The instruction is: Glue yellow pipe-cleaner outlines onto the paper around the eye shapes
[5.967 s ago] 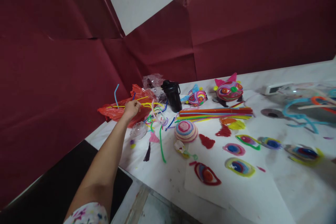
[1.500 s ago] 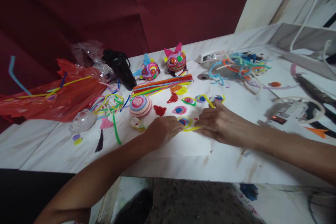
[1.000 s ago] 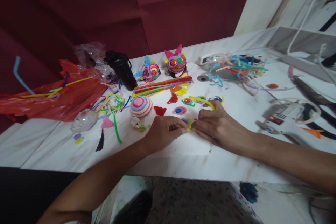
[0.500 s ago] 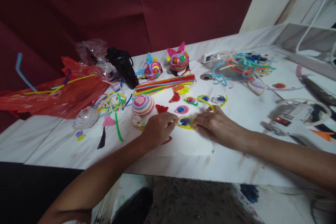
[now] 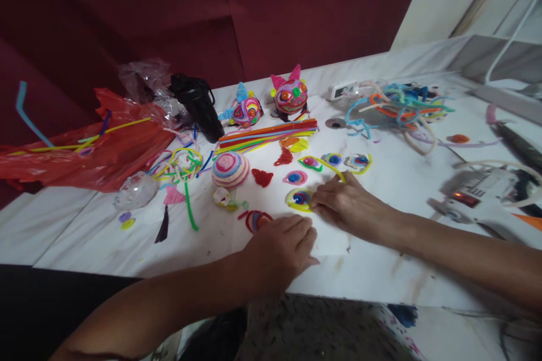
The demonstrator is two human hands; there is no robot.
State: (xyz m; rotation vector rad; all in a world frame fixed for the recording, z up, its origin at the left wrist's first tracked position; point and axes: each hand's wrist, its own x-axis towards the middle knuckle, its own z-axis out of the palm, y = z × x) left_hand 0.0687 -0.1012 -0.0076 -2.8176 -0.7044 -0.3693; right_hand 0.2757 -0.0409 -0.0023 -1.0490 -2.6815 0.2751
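Observation:
My right hand (image 5: 349, 203) is closed, its fingertips pinching the right end of an eye-shaped piece (image 5: 300, 198) coiled from fuzzy pipe cleaner, blue inside with a yellow rim. A loose yellow pipe cleaner end (image 5: 332, 167) sticks up by that hand's index finger. My left hand (image 5: 282, 248) lies palm down near the table's front edge, fingers stretched out, with nothing seen in it. It partly covers a red and blue eye-shaped piece (image 5: 254, 221). Other coiled eye shapes, such as the pink one (image 5: 294, 177), lie just beyond my hands.
Behind lie a pipe cleaner bundle (image 5: 266, 136), a striped dome (image 5: 231, 169) and two decorated animal heads, one pink-eared (image 5: 290, 93). A black bottle (image 5: 197, 107) and red plastic bag (image 5: 114, 149) are left. At right are a white glue gun (image 5: 472, 194) and tangled pipe cleaners (image 5: 402, 104).
My left hand has left the yellow-rimmed piece, moved down toward the table's front edge and opened flat. My right hand stays on that piece. The red and blue piece shows more now.

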